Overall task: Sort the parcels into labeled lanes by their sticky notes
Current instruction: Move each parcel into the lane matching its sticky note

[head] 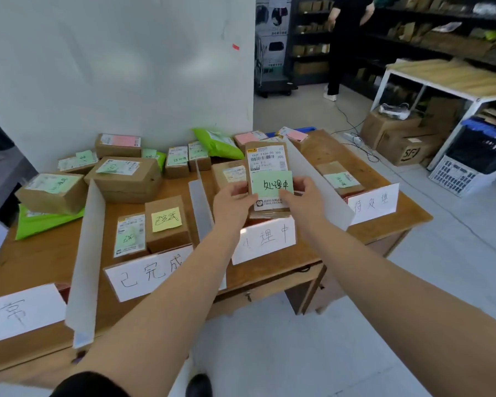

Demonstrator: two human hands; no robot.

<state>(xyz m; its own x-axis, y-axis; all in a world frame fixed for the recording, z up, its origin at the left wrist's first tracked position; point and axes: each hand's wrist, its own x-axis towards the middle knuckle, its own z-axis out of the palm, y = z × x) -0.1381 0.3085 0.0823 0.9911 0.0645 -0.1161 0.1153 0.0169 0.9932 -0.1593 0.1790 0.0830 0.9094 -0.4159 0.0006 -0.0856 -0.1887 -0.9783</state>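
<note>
A flat brown parcel [267, 161] with a white shipping label and a green sticky note [272, 183] is held upright over the middle lane. My left hand [232, 203] grips its left edge and my right hand [301, 199] its right edge, both shut on it. Below it stands the middle lane's white paper sign [269, 239], partly hidden by my left forearm. The lane to the left holds a box with a yellow note [166, 222] and a flat parcel with a green note [130, 234]. In the right lane lies a parcel with a green note [340, 180].
White dividers [86, 247] [201, 204] [321, 179] split the wooden table [40, 259] into lanes with paper signs [152, 272] [374, 203] [20, 313]. Several unsorted parcels [123, 179] are piled at the back. A person [347, 41] stands by shelves; cardboard boxes [404, 144] and crates sit on the floor at right.
</note>
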